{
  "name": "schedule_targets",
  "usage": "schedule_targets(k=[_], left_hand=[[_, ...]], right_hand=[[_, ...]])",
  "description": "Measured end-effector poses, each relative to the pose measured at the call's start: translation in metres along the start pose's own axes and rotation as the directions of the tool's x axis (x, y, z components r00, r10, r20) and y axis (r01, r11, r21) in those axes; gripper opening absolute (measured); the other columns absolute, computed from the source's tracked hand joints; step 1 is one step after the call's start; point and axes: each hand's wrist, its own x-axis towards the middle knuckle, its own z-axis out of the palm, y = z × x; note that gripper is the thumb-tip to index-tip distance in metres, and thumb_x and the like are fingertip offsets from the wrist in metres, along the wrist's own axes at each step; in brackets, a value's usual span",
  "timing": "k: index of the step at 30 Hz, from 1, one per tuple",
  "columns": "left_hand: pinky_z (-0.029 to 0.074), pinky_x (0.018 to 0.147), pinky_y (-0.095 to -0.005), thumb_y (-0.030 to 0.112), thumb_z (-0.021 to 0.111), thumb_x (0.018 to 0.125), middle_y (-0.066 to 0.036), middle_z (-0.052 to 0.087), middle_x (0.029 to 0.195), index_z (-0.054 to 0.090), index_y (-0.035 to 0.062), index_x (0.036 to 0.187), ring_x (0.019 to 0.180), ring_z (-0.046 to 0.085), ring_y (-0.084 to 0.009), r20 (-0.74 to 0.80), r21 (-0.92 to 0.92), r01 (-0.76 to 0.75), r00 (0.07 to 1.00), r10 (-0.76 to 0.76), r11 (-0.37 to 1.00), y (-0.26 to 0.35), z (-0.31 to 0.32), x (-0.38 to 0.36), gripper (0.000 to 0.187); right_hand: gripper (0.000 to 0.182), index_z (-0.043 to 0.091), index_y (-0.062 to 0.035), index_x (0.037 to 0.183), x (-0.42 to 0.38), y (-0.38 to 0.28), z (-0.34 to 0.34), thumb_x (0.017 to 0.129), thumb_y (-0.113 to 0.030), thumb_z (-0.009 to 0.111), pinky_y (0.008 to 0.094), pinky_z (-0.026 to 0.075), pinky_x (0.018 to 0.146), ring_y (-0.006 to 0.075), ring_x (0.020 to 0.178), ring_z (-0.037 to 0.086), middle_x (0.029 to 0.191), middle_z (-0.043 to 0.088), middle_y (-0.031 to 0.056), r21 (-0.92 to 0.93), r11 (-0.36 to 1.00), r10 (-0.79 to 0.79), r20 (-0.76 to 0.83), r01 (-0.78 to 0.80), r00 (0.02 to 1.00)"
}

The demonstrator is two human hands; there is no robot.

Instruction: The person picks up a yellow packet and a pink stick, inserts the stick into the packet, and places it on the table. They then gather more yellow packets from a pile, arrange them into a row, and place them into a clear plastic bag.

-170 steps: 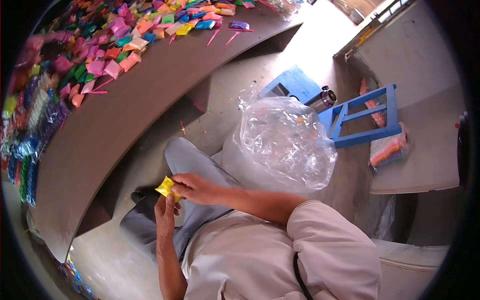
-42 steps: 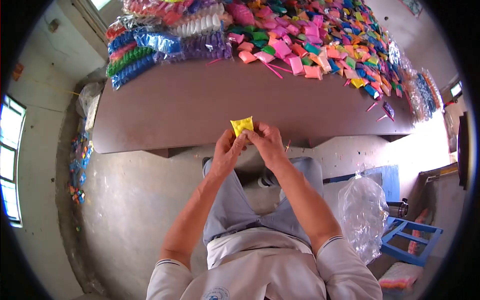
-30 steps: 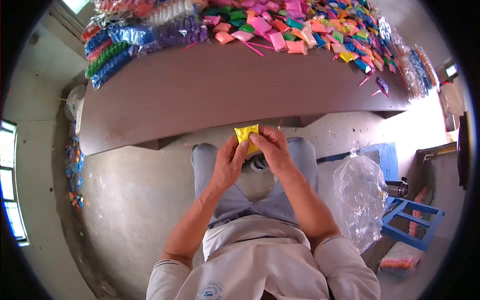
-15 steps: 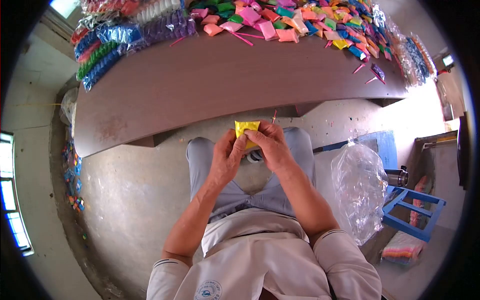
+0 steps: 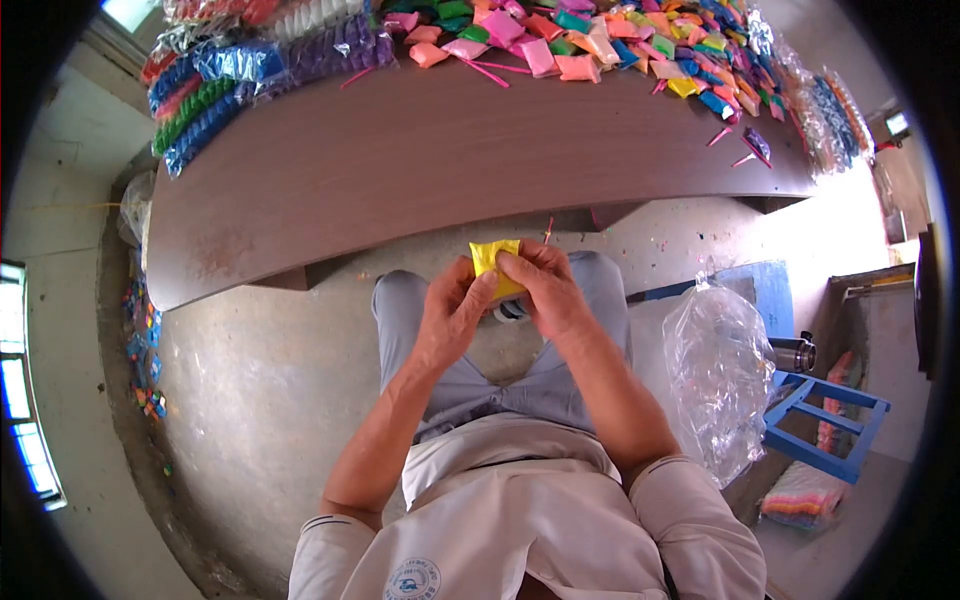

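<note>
A small shiny yellow packet (image 5: 486, 256) is between my two hands, above my knees and short of the table's near edge. My left hand (image 5: 450, 305) grips its left side, thumb lying over the lower front. On the opposite side, my right hand (image 5: 551, 288) pinches it with the thumb pressed on its face. The fingers behind the packet are mostly hidden. Just beyond my right fingers shows a thin pink stick (image 5: 548, 231).
A brown table (image 5: 430, 150) curves across the front, with a heap of colourful packets (image 5: 600, 45) along its far side. Bagged packets (image 5: 210, 110) are stacked at its left. To my right are a clear plastic bag (image 5: 715, 380) and a blue wooden stool (image 5: 830, 425).
My right thumb has shifted slightly up and right on the yellow packet, and my left thumb has slid a little lower. The packet's surface looks more creased.
</note>
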Motion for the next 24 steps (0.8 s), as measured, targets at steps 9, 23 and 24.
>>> schedule_targets(k=[9,23,24], left_hand=[[0.04,0.062,-0.0213,0.025,0.055,0.099,0.004,0.053,0.081,0.057,0.0023,0.096,0.073,0.046,-0.0039,-0.051,-0.022,-0.039,0.998,0.038,0.999,0.0,0.007,-0.001,0.023],[0.042,0.066,-0.0206,0.023,0.055,0.099,0.004,0.059,0.088,0.061,0.0003,0.104,0.078,0.05,-0.0037,-0.008,-0.051,0.022,1.0,-0.023,0.998,-0.009,0.017,0.001,0.024],[0.043,0.066,-0.0205,0.023,0.055,0.099,0.004,0.06,0.087,0.061,0.0001,0.104,0.077,0.05,-0.0037,-0.014,-0.027,0.019,1.0,-0.019,0.999,-0.009,0.017,0.001,0.024]], right_hand=[[0.025,0.064,0.0022,0.106,-0.007,-0.008,0.004,0.092,-0.019,0.063,0.0251,0.046,0.081,0.0081,0.091,0.058,0.098,0.065,0.0024,-0.043,0.996,0.071,-0.015,-0.072,0.997],[0.028,0.067,0.0004,0.102,-0.016,-0.013,-0.002,0.093,-0.026,0.065,0.0228,0.048,0.072,0.0053,0.084,0.057,0.091,0.065,-0.0003,-0.266,0.962,0.034,-0.073,-0.052,0.997],[0.026,0.066,-0.0002,0.101,-0.016,-0.012,-0.002,0.092,-0.025,0.065,0.022,0.045,0.072,0.0038,0.084,0.055,0.092,0.064,-0.0015,-0.187,0.981,0.039,-0.066,-0.051,0.997]])
